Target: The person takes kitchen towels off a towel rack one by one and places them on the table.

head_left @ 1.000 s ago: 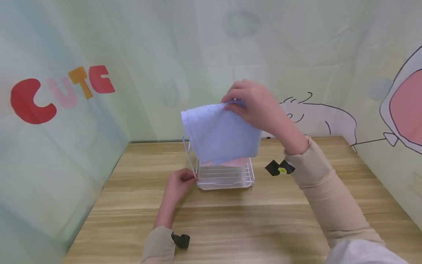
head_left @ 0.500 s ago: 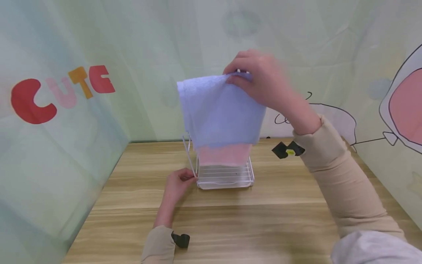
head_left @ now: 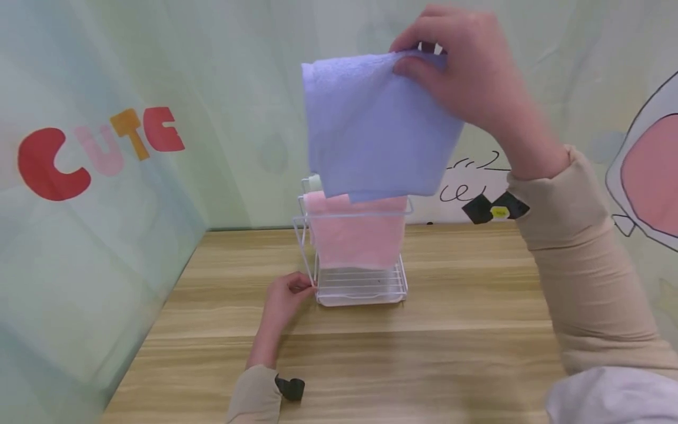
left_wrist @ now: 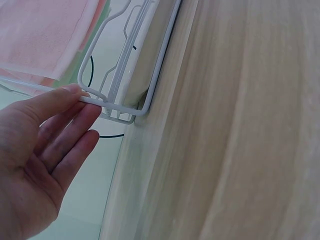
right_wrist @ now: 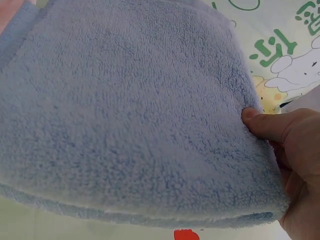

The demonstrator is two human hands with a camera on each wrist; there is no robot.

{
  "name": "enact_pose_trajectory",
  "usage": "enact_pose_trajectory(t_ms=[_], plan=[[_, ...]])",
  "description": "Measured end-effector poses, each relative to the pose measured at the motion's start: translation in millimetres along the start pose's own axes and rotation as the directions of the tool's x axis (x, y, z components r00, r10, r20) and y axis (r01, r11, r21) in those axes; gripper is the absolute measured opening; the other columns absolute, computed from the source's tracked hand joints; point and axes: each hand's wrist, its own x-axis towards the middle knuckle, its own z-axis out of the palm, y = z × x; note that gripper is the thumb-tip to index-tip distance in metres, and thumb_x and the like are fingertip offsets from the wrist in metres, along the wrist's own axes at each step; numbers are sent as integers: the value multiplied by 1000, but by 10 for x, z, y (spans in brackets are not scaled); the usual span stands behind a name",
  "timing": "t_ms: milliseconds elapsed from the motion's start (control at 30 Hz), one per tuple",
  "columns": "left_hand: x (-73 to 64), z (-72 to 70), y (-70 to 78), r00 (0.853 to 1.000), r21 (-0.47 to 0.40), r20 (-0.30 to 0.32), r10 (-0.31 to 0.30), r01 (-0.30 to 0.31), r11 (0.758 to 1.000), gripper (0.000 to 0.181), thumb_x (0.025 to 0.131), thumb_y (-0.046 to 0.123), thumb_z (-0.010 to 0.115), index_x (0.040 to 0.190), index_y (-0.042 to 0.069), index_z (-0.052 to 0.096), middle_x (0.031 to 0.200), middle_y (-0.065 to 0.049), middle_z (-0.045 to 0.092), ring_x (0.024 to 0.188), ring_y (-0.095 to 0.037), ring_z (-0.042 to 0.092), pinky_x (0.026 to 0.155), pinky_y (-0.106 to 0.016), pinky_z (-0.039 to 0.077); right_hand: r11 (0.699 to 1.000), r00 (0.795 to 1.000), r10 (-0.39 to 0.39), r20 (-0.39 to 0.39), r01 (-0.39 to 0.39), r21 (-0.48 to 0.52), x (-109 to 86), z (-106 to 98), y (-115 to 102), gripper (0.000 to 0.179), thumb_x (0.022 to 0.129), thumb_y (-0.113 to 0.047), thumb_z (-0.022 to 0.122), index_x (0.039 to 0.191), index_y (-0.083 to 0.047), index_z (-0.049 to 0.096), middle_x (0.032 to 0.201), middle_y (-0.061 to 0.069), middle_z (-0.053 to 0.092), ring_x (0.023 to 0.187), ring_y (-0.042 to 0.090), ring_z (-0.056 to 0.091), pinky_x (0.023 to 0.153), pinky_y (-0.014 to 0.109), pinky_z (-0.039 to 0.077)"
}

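A folded light-blue towel hangs in the air above a white wire rack. My right hand pinches its top edge between thumb and fingers; the right wrist view shows the thumb pressed on the fluffy cloth. On the rack a pink towel hangs over a bar. Behind it, a pale green towel shows at its edge in the left wrist view. Low on the rack's left side, my left hand pinches the white wire with thumb and fingertips.
The rack has a white tray at its base and stands on a wood-grain table. A printed cloth backdrop rises behind the table and along both sides.
My right hand has lifted the light-blue towel up and slightly right, off the rack, uncovering the pink towel and the upper bars. My left hand has stayed on the rack.
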Motion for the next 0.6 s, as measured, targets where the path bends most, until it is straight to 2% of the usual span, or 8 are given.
enact_pose_trajectory(t_ms=[133, 300, 467, 600], plan=[[0, 2, -1, 1000, -3, -5, -9, 9, 1000, 8, 82, 7, 78, 87, 6, 72, 89, -9, 76, 82, -17, 72, 76, -27, 61, 1000, 1000, 5, -5, -5, 10, -8, -82, 64, 13, 92, -16, 69, 99, -8, 77, 86, -15, 60, 80, -6, 44, 74, 13, 35], [11, 14, 6, 999, -19, -9, -38, 38, 999, 8, 82, 8, 78, 87, 7, 72, 89, -9, 76, 83, -17, 72, 76, -27, 61, 1000, 1000, 20, -8, -20, 17, -109, -187, 197, 12, 91, -14, 69, 99, -9, 78, 82, -33, 49, 80, -9, 46, 75, 12, 37], [24, 36, 0, 998, -25, -12, -55, 54, 998, 9, 82, 9, 79, 87, 8, 73, 89, -8, 77, 80, -16, 71, 74, -25, 60, 999, 998, 53, 13, -53, -10, -266, -316, 365, 12, 90, -12, 71, 99, -8, 77, 83, -38, 48, 81, -12, 45, 79, 11, 35], [23, 39, 8, 999, -29, -15, -50, 49, 998, 9, 81, 8, 79, 87, 7, 72, 89, -9, 76, 79, -14, 71, 73, -23, 59, 993, 992, 121, 33, -121, -19, -389, -433, 511, 12, 89, -11, 72, 100, -8, 77, 82, -40, 50, 82, -13, 46, 79, 10, 34]])
